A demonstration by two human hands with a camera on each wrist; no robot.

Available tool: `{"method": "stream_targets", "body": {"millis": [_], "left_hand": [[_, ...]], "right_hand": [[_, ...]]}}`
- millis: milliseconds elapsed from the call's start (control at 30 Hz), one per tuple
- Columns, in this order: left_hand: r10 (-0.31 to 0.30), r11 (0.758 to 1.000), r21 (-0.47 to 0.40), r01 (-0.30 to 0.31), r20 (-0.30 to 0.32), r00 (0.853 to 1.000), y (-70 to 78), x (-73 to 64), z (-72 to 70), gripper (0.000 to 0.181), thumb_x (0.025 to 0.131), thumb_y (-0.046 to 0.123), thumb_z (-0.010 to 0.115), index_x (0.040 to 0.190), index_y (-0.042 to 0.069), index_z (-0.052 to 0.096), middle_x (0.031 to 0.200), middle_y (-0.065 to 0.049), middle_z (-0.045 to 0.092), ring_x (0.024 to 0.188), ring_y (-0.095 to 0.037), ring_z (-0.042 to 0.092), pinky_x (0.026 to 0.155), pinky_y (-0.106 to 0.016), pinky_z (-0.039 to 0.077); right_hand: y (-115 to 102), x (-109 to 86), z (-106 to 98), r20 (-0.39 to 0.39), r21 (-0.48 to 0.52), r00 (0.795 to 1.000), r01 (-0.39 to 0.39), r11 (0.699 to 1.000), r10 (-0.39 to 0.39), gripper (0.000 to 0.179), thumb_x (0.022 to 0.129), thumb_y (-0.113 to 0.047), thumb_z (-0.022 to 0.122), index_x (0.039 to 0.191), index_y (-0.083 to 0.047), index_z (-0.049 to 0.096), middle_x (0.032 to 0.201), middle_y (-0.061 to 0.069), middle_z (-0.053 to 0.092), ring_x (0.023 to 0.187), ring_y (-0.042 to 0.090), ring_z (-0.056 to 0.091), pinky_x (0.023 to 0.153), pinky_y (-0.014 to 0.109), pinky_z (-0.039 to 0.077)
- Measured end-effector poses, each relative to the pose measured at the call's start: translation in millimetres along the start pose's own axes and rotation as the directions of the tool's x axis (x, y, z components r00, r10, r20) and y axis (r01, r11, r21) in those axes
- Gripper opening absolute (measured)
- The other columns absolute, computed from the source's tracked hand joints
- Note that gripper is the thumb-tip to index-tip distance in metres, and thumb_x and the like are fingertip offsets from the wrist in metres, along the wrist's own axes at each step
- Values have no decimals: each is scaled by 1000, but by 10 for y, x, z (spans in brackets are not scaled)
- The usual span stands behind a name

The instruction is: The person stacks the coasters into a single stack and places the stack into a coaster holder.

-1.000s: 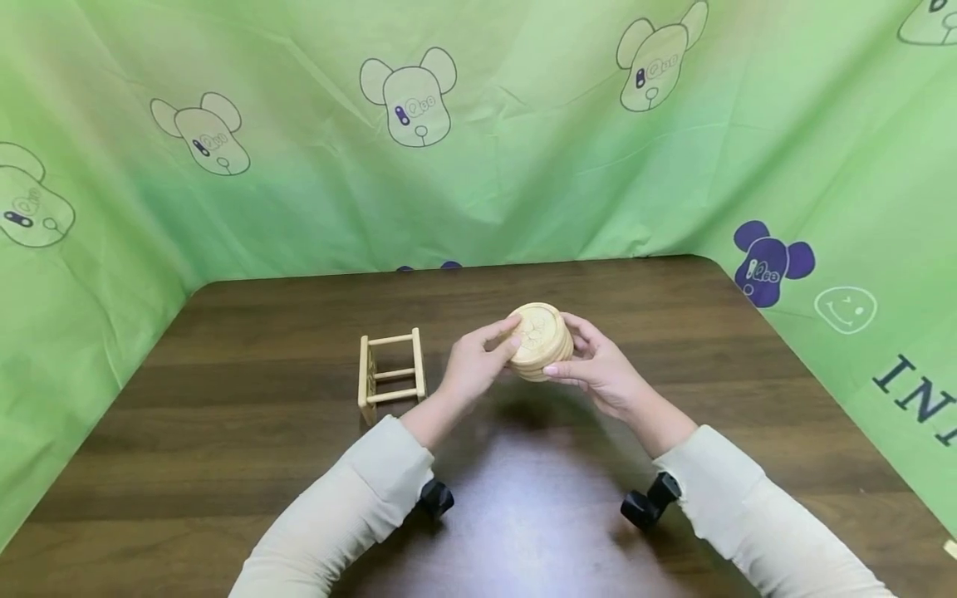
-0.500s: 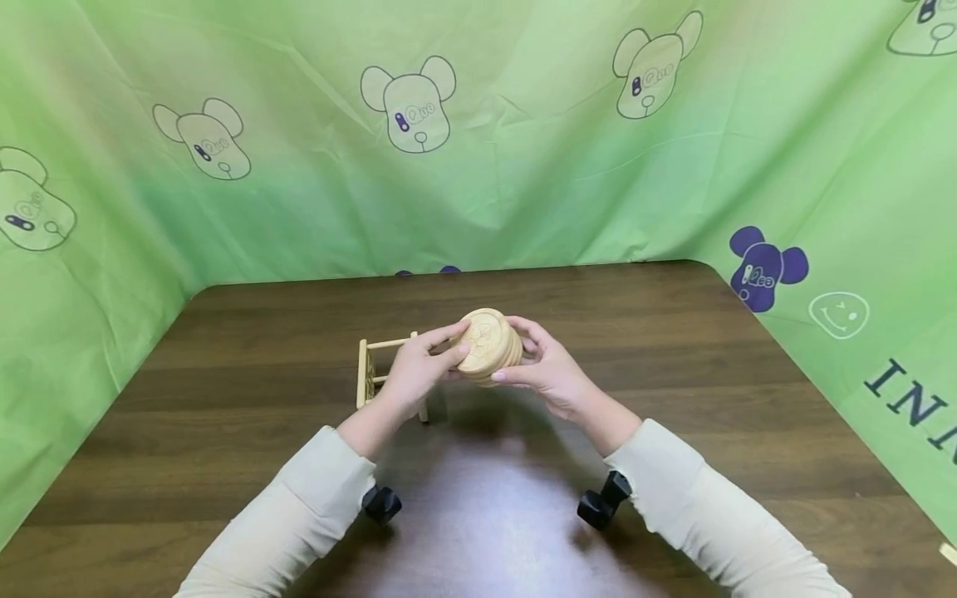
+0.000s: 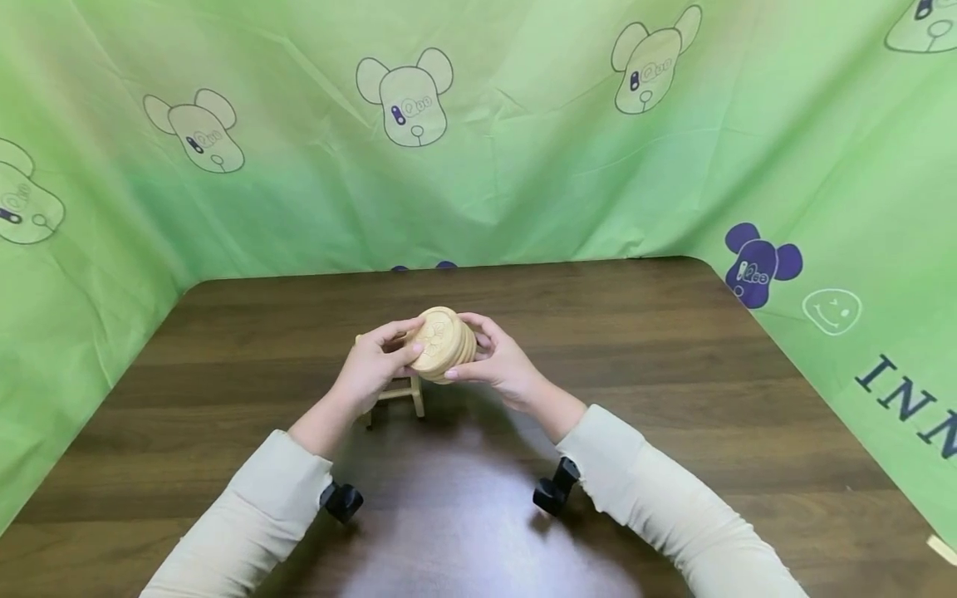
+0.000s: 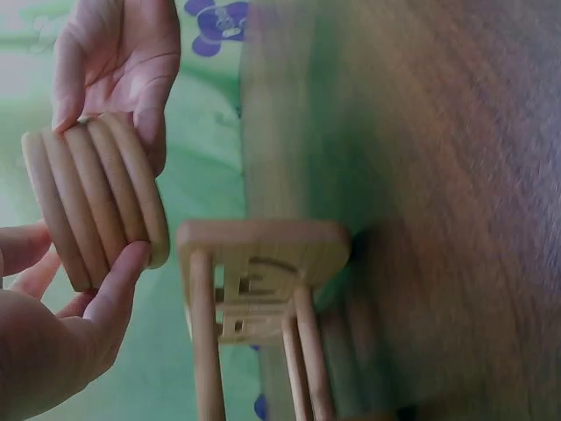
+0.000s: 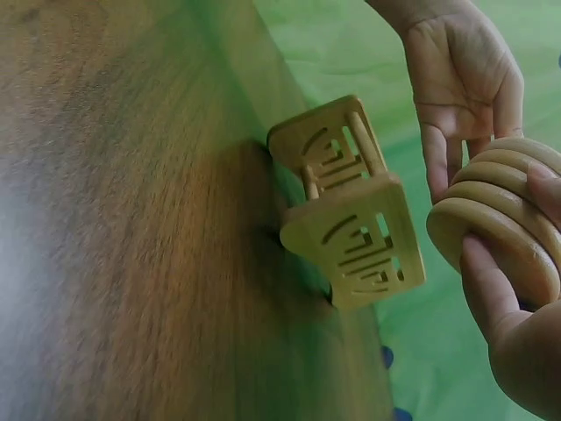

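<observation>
A stack of several round wooden coasters (image 3: 439, 342), the top one carved with a flower-like pattern, is held tilted in the air between both hands. My left hand (image 3: 369, 365) grips its left side, thumb on the top face. From the right, my right hand (image 3: 508, 365) holds the stack with thumb and fingers around the edge. Below and behind the left hand stands a small wooden rack (image 3: 399, 392), largely hidden in the head view. The right wrist view shows the rack's cut-out side panel (image 5: 359, 250) and joining rods; the coasters (image 4: 95, 202) are apart from it.
A dark wooden table (image 3: 635, 349) spreads under the hands, with a green printed cloth (image 3: 523, 166) hanging along its back and sides. A small pale object (image 3: 942, 549) lies at the right edge. Black wrist cameras (image 3: 342, 502) hang below the cuffs.
Both hands have carried the coaster stack leftward, from right of the rack to just in front of it. The rack is now mostly covered by the left hand and the stack.
</observation>
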State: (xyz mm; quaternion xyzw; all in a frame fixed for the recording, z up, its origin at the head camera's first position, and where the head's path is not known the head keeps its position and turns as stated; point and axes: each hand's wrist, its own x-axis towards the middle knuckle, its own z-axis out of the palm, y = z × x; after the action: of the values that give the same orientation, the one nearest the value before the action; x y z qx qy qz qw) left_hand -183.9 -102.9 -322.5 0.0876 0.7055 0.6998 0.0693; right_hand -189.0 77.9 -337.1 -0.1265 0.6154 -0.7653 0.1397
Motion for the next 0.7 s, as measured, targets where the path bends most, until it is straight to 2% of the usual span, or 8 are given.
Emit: {"method": "stream_targets", "body": {"millis": [167,400,700], "left_hand": [[18,1000,21,-18,-18,1000,11,22,-135,41,81,-5,54,121,-5,46,112,-22,48,82,-13,53,68,-27,48],[16,990,143,-7,-64,998,1,32,-287,41,79,-4,58,119,-2,49,111,-22,52,84,-11,52,69,-24,45],[38,977,213,-26,-52,998,-25,47,-406,41,78,-5,58,118,-2,49,112,-24,52,80,-10,53,65,-20,44]], "right_hand": [[25,119,80,15,-76,999,51,996,-50,78,62,20,62,129,-2,30,123,21,41,102,29,48,80,33,43],[59,227,169,61,-126,995,82,989,-75,76,61,18,64,128,-1,33,123,20,42,102,31,49,80,33,43],[100,318,238,66,-180,994,95,979,-84,78,59,15,68,128,0,34,122,18,45,98,29,51,78,31,44]]}}
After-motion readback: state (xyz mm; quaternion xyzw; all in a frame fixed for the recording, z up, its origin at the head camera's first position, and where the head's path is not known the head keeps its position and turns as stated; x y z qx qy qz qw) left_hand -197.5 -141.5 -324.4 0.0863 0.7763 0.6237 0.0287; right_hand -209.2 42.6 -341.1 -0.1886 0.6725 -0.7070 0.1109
